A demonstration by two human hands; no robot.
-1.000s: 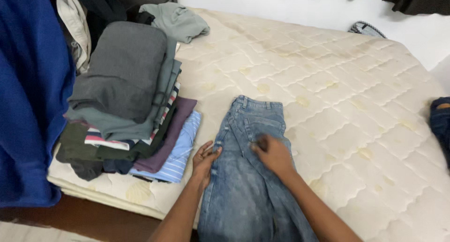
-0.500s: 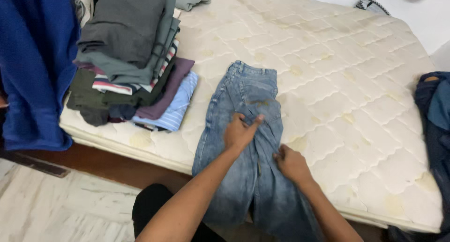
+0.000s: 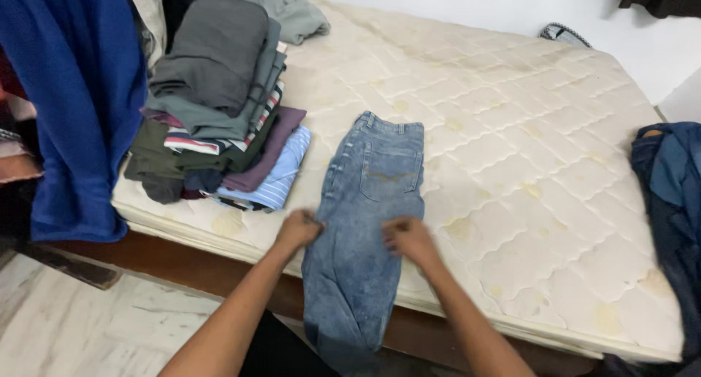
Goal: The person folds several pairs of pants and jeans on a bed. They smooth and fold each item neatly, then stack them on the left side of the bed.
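Denim jeans (image 3: 372,202) flat on mattress (image 3: 526,143), legs over edge. Left hand (image 3: 298,229) pinching left seam; right hand (image 3: 407,238) gripping right side. Folded clothes stack (image 3: 215,107) just left.

The jeans (image 3: 369,224) are hanging over the mattress (image 3: 511,129) edge, their hems running out of frame. Motion is blurring both hands' fingers. The stack of folded clothes (image 3: 219,107) is hiding its lower garments.
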